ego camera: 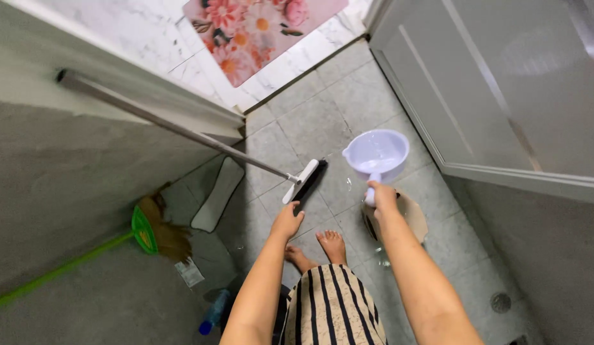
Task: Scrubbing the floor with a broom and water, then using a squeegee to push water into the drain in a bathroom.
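Right hand (pixel 381 195) grips the lavender scoop (pixel 377 155) level to keep water in, while left hand (pixel 287 222), fingers loosely curled and empty, hovers by the squeegee (pixel 303 181) at twelve o'clock.

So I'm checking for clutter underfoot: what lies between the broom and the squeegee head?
In the head view, a flat grey mat lies on the floor between the broom and the squeegee head.
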